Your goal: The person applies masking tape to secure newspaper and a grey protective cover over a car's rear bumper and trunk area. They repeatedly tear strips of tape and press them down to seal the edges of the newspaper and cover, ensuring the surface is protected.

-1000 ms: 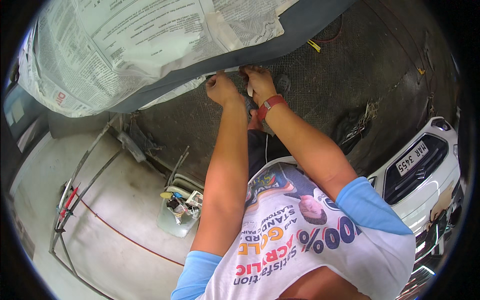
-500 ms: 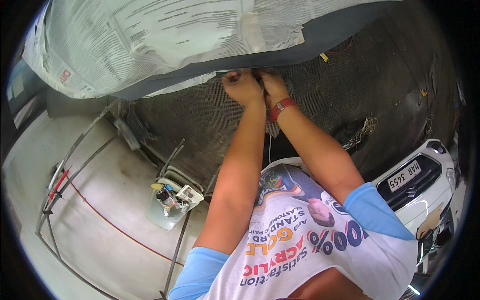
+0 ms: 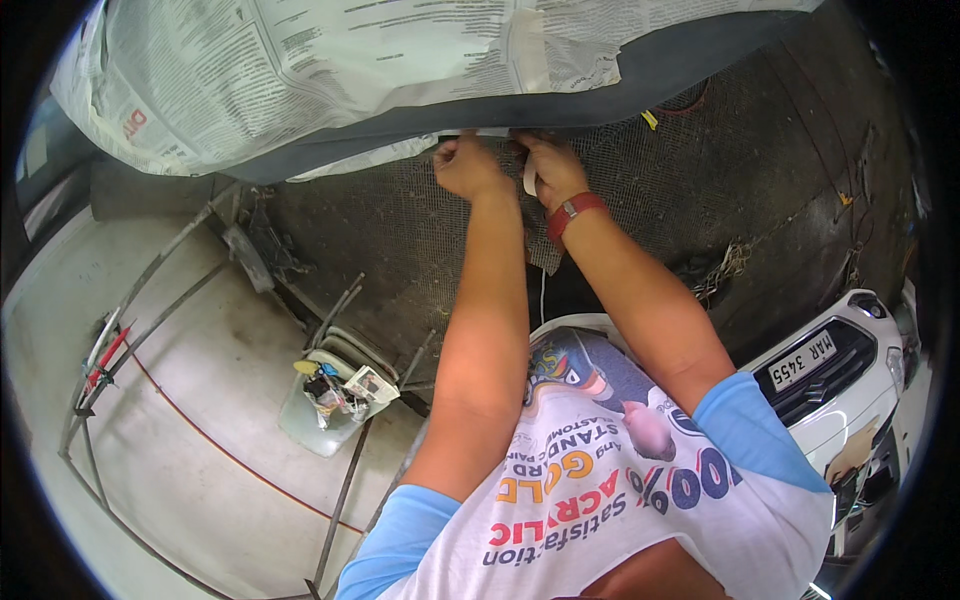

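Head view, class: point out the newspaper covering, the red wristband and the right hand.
Newspaper covering [image 3: 350, 70]: head view, its printed middle.
Red wristband [image 3: 577, 211]: head view, its visible middle.
Right hand [image 3: 558, 171]: head view, back of the hand.

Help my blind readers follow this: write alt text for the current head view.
A person's left hand and right hand are at the lower edge of a dark panel partly covered in newspaper, a pale strip beside the right. A pale tub of odds and ends sits lower left, a white car's front lower right.
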The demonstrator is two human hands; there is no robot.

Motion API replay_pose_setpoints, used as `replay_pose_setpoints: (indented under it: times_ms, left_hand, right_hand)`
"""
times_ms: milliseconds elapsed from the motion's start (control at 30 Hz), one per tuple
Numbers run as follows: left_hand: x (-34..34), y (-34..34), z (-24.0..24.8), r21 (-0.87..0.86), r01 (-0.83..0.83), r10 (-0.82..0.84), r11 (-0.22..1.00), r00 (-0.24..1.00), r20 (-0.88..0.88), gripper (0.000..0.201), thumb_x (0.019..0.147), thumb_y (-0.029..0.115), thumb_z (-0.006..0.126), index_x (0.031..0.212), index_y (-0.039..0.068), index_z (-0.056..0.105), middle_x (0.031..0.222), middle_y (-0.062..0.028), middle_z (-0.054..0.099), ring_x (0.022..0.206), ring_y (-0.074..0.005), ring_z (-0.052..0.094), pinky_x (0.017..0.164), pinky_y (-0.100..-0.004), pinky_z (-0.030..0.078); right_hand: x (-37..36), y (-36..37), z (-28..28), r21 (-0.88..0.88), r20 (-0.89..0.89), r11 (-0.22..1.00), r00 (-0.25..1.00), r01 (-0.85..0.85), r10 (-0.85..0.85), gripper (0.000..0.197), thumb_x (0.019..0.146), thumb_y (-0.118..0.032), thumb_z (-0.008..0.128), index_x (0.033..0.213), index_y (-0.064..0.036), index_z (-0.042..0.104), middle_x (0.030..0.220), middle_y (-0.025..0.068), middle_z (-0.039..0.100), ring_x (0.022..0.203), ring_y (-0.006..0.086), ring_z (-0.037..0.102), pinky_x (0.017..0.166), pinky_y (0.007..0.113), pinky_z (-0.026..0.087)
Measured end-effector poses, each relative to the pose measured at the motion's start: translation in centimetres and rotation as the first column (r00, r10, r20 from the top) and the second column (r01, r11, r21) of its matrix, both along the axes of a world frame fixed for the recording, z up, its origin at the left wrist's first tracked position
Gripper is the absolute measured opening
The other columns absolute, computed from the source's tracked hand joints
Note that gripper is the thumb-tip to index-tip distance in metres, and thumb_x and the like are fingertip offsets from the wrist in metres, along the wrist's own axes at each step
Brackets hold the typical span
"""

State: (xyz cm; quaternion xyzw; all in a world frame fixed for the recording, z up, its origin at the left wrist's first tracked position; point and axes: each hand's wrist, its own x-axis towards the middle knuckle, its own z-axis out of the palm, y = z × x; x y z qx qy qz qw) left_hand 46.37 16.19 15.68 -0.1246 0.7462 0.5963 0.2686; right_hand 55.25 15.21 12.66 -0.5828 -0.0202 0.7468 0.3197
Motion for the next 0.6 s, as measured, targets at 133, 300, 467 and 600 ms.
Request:
replay_pose_setpoints:
  times_ms: [133, 300, 467, 600]
  left_hand:
    - [-3.9, -1.4, -0.5, 0.022, 0.090, -0.090, 0.996, 0.996, -0.025, 0.027, 0.095, 0.005, 0.087, 0.096, 0.012, 0.061, 0.092, -0.0027, 0.066, 0.082, -0.0150, 0.060, 0.077, -0.0339, 0.051]
    - [-6.9, -4.0, -0.5, 0.027, 0.303, -0.304, 0.953, 0.952, 0.047, 0.026, 0.096, 0.020, 0.092, 0.095, 0.013, 0.067, 0.079, 0.0036, 0.058, 0.061, -0.0080, 0.048, 0.057, -0.0286, 0.042]
    - [-6.9, -4.0, 0.5, -0.027, 0.340, -0.338, 0.940, 0.939, 0.061, 0.027, 0.096, 0.023, 0.093, 0.095, 0.011, 0.069, 0.085, 0.0032, 0.063, 0.065, -0.0060, 0.047, 0.058, -0.0262, 0.036]
    - [-6.5, -4.0, 0.3, -0.023, 0.360, -0.358, 0.933, 0.932, 0.052, 0.026, 0.098, 0.024, 0.092, 0.094, 0.010, 0.070, 0.086, 0.0034, 0.065, 0.066, -0.0047, 0.046, 0.060, -0.0256, 0.034]
  right_hand:
    - [-1.0, 0.0, 0.5, -0.084, -0.080, 0.996, 0.996, 0.031, -0.038, 0.014, 0.105, -0.016, 0.076, 0.113, -0.0043, 0.077, 0.109, 0.0079, 0.079, 0.086, 0.0206, 0.073, 0.067, 0.038, 0.054]
    - [-2.1, -0.6, -1.7, -0.207, -0.199, 0.969, 0.964, 0.133, -0.175, 0.015, 0.107, -0.020, 0.075, 0.111, -0.0051, 0.076, 0.099, 0.0090, 0.078, 0.083, 0.0220, 0.075, 0.062, 0.038, 0.053]
    - [-2.2, -1.0, -2.2, -0.222, -0.279, 0.968, 0.944, 0.115, -0.176, 0.019, 0.110, -0.023, 0.072, 0.115, -0.0048, 0.074, 0.095, 0.0109, 0.079, 0.078, 0.0228, 0.069, 0.067, 0.039, 0.054]
    - [-2.1, -0.7, -1.9, -0.275, -0.253, 0.944, 0.933, 0.185, -0.256, 0.016, 0.107, -0.018, 0.074, 0.115, -0.0039, 0.073, 0.091, 0.0122, 0.077, 0.071, 0.0223, 0.067, 0.059, 0.038, 0.052]
